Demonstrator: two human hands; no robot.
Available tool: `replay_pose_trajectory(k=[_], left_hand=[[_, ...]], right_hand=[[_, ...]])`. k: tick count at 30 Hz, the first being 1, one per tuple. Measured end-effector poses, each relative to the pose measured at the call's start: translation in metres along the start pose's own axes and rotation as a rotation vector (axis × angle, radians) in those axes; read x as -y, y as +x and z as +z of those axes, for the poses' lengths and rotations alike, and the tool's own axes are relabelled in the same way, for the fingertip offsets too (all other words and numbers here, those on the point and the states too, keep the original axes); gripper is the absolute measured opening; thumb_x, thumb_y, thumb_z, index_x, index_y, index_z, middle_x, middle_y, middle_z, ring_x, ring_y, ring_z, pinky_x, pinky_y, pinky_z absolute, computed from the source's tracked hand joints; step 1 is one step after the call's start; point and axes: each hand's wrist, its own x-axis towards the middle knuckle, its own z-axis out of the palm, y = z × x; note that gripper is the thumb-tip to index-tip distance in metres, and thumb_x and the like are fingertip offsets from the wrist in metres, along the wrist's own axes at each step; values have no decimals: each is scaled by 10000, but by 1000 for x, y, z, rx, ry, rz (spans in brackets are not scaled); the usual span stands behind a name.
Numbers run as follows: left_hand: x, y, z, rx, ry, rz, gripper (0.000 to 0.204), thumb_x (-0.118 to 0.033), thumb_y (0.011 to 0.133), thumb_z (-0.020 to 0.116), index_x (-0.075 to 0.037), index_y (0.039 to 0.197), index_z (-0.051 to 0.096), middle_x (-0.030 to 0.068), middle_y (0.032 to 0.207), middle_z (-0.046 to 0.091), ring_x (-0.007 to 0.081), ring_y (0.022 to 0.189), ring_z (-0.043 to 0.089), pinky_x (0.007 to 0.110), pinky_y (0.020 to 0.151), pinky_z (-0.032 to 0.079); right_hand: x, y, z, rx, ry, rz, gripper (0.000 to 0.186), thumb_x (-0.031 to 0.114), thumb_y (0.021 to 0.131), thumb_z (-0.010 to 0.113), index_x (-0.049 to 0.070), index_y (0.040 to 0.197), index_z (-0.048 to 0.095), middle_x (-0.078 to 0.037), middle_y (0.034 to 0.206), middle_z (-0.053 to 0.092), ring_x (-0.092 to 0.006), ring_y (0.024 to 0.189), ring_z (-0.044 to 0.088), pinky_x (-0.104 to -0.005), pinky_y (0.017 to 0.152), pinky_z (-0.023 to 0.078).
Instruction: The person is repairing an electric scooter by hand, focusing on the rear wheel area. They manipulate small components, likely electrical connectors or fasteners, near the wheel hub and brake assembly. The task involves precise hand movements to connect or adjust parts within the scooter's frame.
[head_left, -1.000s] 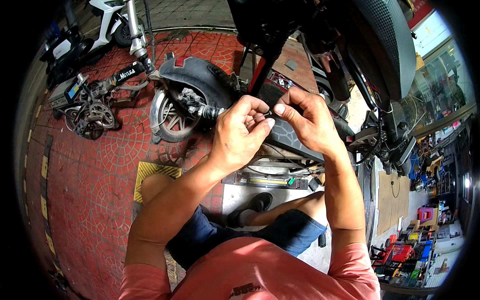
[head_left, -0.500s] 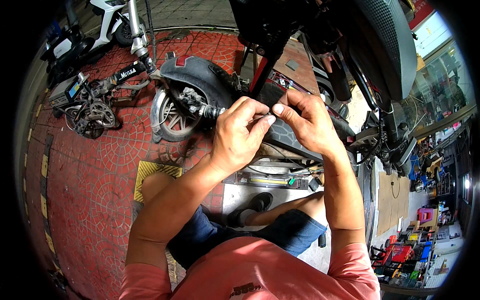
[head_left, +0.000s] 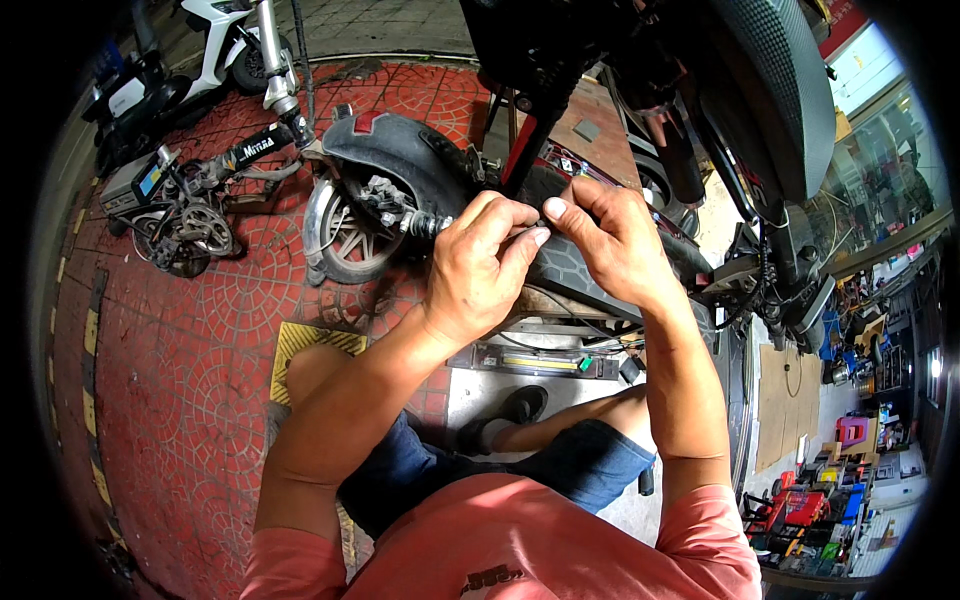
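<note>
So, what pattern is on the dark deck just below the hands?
The deck shows polygonal cells, best seen in the head view.

single head-worn fisheye view; faces downward over the shirt (head_left: 500, 520) at lower centre; left hand (head_left: 474, 262) and right hand (head_left: 618, 240) near, mid-frame; white scooter (head_left: 212, 45) farther off, upper left.

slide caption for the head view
Left hand and right hand close together over a patterned panel, red paving at left.
</note>
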Motion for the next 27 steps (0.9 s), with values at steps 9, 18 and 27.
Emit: replay_pose_trajectory(k=[9, 18, 27], left_hand=[[3, -1, 1, -17, -82, -54, 121, 17, 950, 767, 6, 1049, 697, 64, 933, 656, 103, 726, 596, 260, 649, 519], [9, -1, -3, -40, -62, -41, 112, 53, 943, 754, 9, 1023, 687, 49, 960, 654, 74, 750, 593, 242, 641, 515], [13, 0, -6, -6, -103, -46, 56, 24, 972, 741, 18, 995, 690, 57, 931, 664, 68, 696, 601, 234, 606, 499]], right_hand=[[8, 6, 2, -35, -30, 7, 427, 291, 1045, 699, -5, 756, 590, -197, 616, 505, -344, 558, 440, -475, 557, 379], [11, 10, 6, -53, -41, 17, 446, 273, 1036, 701, -24, 733, 564, -205, 621, 497, -326, 554, 427, -475, 555, 376], [6, 10, 9, -44, -21, 10, 448, 284, 1033, 711, -19, 733, 574, -191, 609, 483, -284, 543, 420, -458, 544, 374]])
